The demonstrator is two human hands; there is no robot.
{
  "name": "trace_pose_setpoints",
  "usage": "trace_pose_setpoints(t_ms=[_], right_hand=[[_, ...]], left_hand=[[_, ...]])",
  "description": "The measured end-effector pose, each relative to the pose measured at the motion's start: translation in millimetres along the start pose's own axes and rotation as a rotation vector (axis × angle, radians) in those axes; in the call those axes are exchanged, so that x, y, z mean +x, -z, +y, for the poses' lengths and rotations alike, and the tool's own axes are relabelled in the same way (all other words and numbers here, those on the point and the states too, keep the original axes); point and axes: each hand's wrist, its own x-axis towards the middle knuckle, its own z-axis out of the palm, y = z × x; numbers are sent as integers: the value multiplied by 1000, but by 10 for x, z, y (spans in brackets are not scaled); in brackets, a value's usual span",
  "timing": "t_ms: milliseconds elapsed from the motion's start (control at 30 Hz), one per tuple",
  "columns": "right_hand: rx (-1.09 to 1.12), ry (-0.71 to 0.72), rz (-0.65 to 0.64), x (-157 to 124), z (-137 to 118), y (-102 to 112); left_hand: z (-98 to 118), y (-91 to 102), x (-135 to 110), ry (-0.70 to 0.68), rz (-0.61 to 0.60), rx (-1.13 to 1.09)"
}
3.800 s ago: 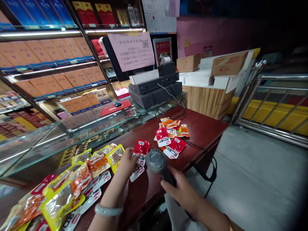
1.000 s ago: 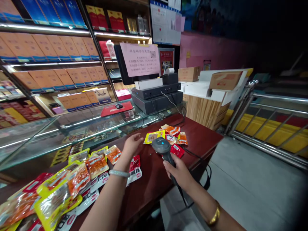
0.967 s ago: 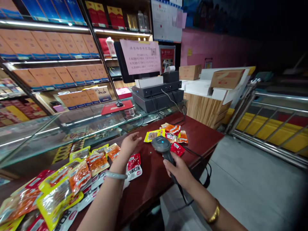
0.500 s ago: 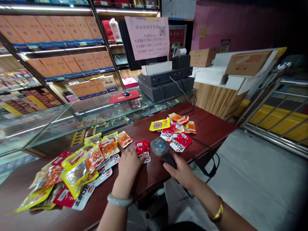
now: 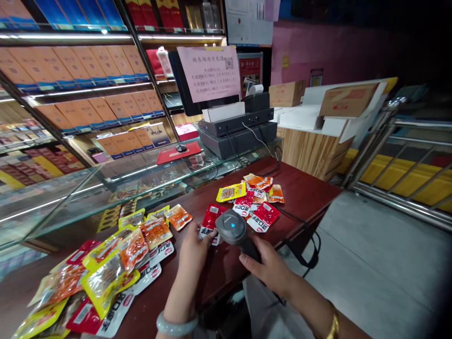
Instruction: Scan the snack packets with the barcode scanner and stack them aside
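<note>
My left hand (image 5: 192,243) pinches a red snack packet (image 5: 210,220) and holds it just above the dark red counter (image 5: 303,195). My right hand (image 5: 269,267) grips the handle of a grey barcode scanner (image 5: 231,227), whose head with a small blue light sits right beside the packet. A small heap of red, orange and yellow packets (image 5: 252,200) lies just beyond the scanner. A larger spread of packets (image 5: 106,263) covers the counter to the left of my left arm.
A glass display case (image 5: 106,188) runs along the far side of the counter, with shelves of boxed goods behind. A black cash register (image 5: 240,127) and a pink sign stand at the back. The scanner's black cable (image 5: 303,245) hangs off the counter edge. Metal railing at right.
My left hand came back from the far heap, took a red packet from beside the large spread and lifted it up to the scanner head. The right hand kept hold of the scanner.
</note>
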Motion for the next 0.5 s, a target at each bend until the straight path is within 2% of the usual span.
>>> trace_pose_setpoints(t_ms=[133, 333, 500], right_hand=[[-17, 23, 0, 24, -59, -20], [28, 42, -9, 65, -59, -35], [82, 42, 36, 84, -1, 16]], left_hand=[[-21, -59, 30, -42, 70, -17], [43, -76, 42, -43, 82, -32], [45, -88, 123, -25, -17, -83]])
